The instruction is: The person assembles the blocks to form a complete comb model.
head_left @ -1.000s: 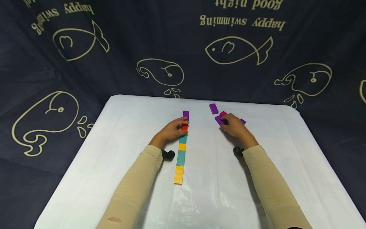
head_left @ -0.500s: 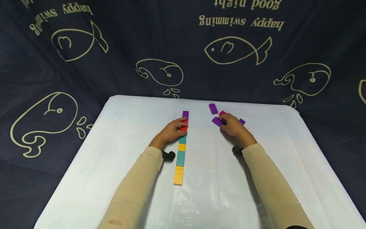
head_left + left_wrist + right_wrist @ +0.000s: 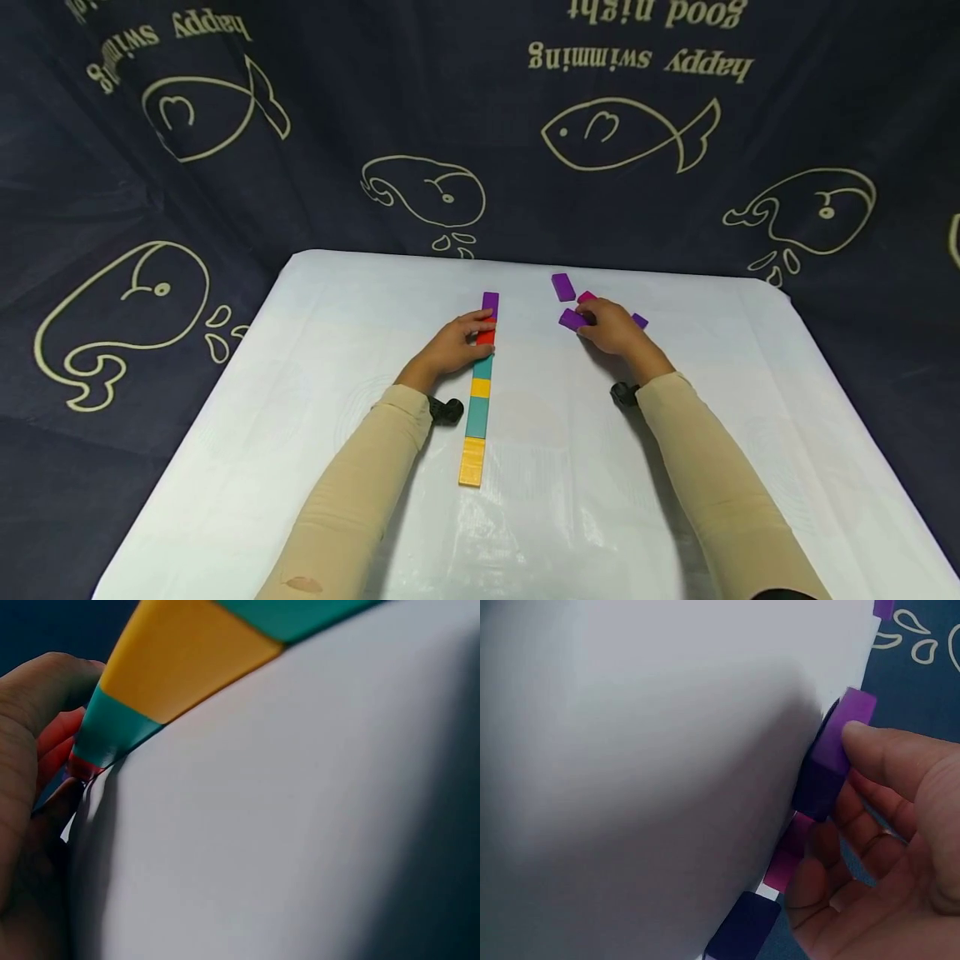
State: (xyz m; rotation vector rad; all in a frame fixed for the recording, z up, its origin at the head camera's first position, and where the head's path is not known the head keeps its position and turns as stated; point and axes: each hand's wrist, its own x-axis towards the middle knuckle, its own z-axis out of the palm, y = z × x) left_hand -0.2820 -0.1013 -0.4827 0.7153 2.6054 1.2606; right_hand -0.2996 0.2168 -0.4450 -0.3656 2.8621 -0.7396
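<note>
My left hand [image 3: 453, 343] grips the row of blocks at its red block [image 3: 486, 337], fingers reaching over to its right side and thumb at its near end. Beyond stands a purple end block [image 3: 491, 302]; nearer lie teal [image 3: 482, 368], small yellow [image 3: 481, 387], teal [image 3: 477, 417] and yellow [image 3: 472, 462] blocks, end to end. In the left wrist view fingers partly cover the red block. Off to the right, my right hand [image 3: 611, 327] pinches a purple block [image 3: 842, 742], thumb on its upper part. A pink block [image 3: 789, 859] shows just behind, partly hidden by fingers.
Another purple block [image 3: 563, 287] lies farther back, and one more purple block [image 3: 640, 321] peeks out right of my right hand. Everything rests on a white-covered table [image 3: 555, 517]. A dark printed curtain [image 3: 480, 100] hangs behind its far edge.
The purple block in my right hand has shifted slightly left and turned a little. My left hand keeps its place on the row.
</note>
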